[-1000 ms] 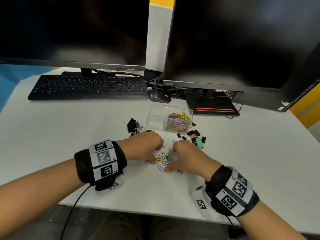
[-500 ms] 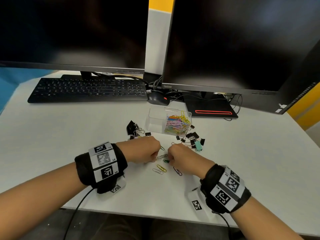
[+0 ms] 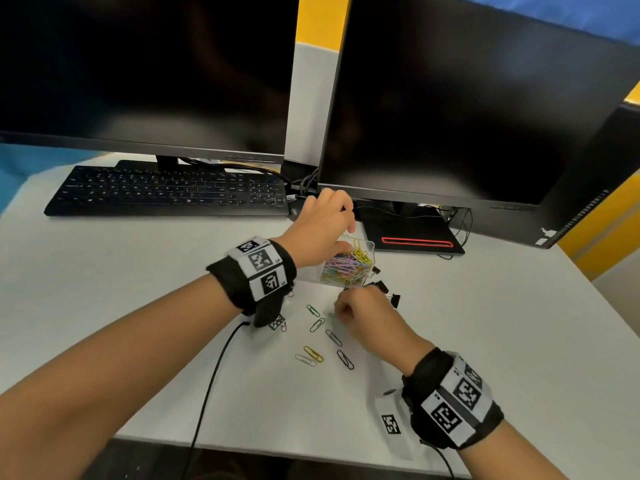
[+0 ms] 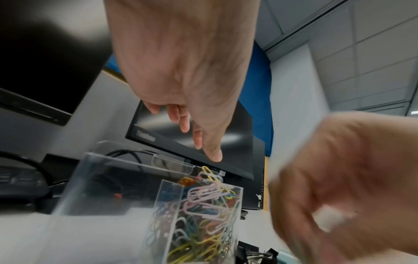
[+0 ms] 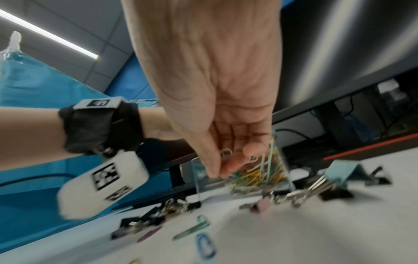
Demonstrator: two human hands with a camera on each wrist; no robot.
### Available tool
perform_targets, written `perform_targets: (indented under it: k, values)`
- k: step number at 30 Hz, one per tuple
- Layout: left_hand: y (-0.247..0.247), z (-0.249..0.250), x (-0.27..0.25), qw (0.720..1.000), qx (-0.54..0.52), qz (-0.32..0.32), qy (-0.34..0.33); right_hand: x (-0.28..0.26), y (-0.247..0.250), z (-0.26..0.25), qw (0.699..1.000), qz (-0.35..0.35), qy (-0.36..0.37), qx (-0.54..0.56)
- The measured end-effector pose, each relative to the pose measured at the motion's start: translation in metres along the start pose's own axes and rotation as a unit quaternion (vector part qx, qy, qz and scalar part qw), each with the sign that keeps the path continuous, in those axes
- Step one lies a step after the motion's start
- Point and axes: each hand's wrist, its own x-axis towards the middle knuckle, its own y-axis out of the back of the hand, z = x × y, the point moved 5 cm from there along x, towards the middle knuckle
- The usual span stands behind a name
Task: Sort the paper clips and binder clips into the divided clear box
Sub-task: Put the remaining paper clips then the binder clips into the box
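The divided clear box point(image 3: 370, 247) stands mid-table; its right compartment is heaped with coloured paper clips point(image 3: 346, 266), and its left compartment point(image 4: 117, 180) looks empty. My left hand point(image 3: 341, 218) hovers over the box with its fingers point(image 4: 199, 141) hanging straight and nothing in them. Just in front of the box, low over the table, my right hand point(image 3: 341, 311) pinches silver paper clips point(image 5: 226, 153) between thumb and fingers. Several loose paper clips point(image 3: 313, 353) lie near the table's front. Black binder clips point(image 3: 384, 287) and a teal one point(image 5: 339, 171) lie to the right of the box.
Two dark monitors point(image 3: 450, 98) stand at the back with a keyboard point(image 3: 166, 192) under the left one. A black stand base with a red stripe point(image 3: 415, 242) sits behind the box. More binder clips point(image 5: 167, 209) lie to the left of the box.
My left hand has lifted from the table to over the box, and its fingers have straightened. My right hand has shifted a little toward the box, still pinched. Fewer clips lie between the hands.
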Motion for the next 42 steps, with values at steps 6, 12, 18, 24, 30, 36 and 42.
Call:
perform_targets:
  k: [6, 12, 18, 24, 30, 36, 42]
  values:
    - [0.008, -0.015, -0.026, 0.999, 0.009, 0.027, 0.03, 0.026, 0.062, 0.026, 0.974, 0.206, -0.037, 0.088]
    - [0.0, -0.018, -0.068, 0.995, 0.029, -0.09, 0.004, 0.045, 0.064, 0.027, 0.983, 0.165, -0.054, 0.058]
    - [-0.024, -0.018, -0.097, 0.966, 0.05, -0.248, -0.046, 0.014, 0.013, 0.005, 1.0, -0.01, -0.022, 0.013]
    - [-0.031, -0.016, -0.096, 0.963, 0.062, -0.255, -0.068, 0.01, -0.013, -0.009, 0.994, -0.097, -0.009, -0.045]
    - [-0.035, -0.018, -0.101, 0.958, 0.072, -0.269, -0.073, 0.022, -0.021, -0.015, 0.991, -0.123, 0.028, -0.043]
    - [-0.034, 0.003, -0.109, 0.952, -0.041, -0.292, -0.079, 0.022, -0.024, -0.015, 0.991, -0.132, 0.02, -0.02]
    - [-0.042, 0.03, -0.109, 0.938, -0.112, -0.318, -0.079, 0.017, -0.015, -0.007, 0.993, -0.11, 0.035, 0.013]
